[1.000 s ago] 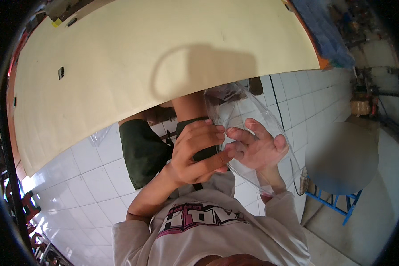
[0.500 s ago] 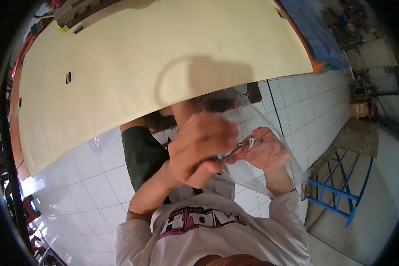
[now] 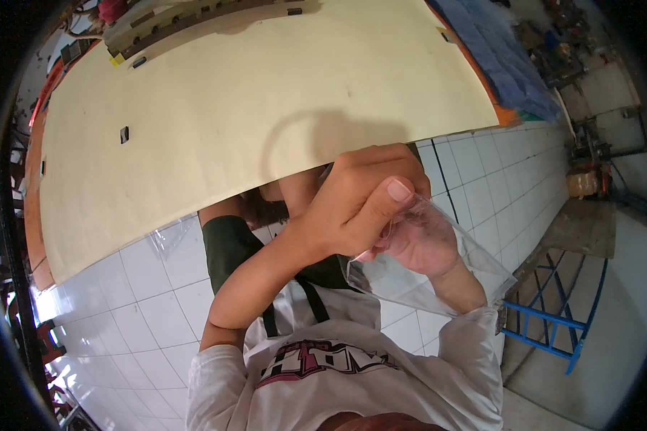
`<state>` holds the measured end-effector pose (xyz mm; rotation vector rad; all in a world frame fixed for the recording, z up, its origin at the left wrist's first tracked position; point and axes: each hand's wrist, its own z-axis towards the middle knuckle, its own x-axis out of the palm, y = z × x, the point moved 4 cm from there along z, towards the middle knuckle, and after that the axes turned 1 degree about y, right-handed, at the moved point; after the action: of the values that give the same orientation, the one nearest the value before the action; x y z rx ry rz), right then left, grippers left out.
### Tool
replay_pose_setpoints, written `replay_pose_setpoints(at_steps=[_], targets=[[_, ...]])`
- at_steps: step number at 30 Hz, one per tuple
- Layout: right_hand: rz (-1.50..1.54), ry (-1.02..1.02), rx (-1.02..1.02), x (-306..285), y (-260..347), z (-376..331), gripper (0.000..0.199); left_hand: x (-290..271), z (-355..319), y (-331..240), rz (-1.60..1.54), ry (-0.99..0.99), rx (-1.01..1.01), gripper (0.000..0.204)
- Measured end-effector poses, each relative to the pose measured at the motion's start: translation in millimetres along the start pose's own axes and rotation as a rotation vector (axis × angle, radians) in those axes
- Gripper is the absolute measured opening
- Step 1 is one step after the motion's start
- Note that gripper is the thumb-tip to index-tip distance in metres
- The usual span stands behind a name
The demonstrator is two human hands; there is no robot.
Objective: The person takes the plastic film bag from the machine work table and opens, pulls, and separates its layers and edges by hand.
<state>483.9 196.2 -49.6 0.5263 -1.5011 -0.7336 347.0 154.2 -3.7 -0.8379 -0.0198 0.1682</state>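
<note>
A clear plastic bag or sheet (image 3: 471, 269) hangs in front of my right forearm, its lower edge reaching toward the sleeve. My left hand (image 3: 366, 197) is closed, its thumb pressed on the upper part of the plastic. Behind that plastic and close against the left hand is my right hand (image 3: 424, 241), its fingers curled and partly hidden. Whether anything else sits between the two hands cannot be made out. Both hands are just off the near edge of a cream-topped table (image 3: 216, 122), above my lap.
Small black pieces (image 3: 124, 135) lie on the tabletop, and a long metal bar (image 3: 172, 29) runs along its far side. Blue sheeting (image 3: 489, 57) covers the right end. A blue metal frame (image 3: 553, 316) stands at right. Another clear plastic piece (image 3: 171, 237) hangs under the table edge.
My left hand has moved up and right, over the fingers of my right hand. The plastic now lies flatter and lower across the right forearm. The view has shifted slightly.
</note>
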Motion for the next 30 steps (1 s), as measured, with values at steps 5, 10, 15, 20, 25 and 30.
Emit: replay_pose_setpoints(at_steps=[5,10,15,20,25,30], targets=[[-0.336,-0.153,-0.093,14.5,3.4,-5.4,0.043,-3.1,4.1,-7.9,-0.07,0.05,0.025,0.054],[-0.42,-0.038,0.025,15.2,2.2,0.8,0.034,-3.4,2.3,3.6,-0.325,0.052,0.108,0.027],[-0.412,0.062,0.015,27.3,1.5,10.6,0.032,-4.8,-1.9,1.9,-0.416,0.119,-0.093,0.018],[-0.323,0.254,0.066,30.0,4.3,14.7,0.051,0.3,6.9,-2.2,-0.376,0.004,-0.227,0.021],[-0.637,0.146,-0.102,34.0,12.7,7.1,0.026,5.5,18.6,-10.2,-0.286,-0.047,-0.291,0.021],[-1.001,0.053,-0.296,38.3,30.7,-5.7,0.02,12.0,23.9,-5.4,-0.192,-0.09,-0.288,0.019]])
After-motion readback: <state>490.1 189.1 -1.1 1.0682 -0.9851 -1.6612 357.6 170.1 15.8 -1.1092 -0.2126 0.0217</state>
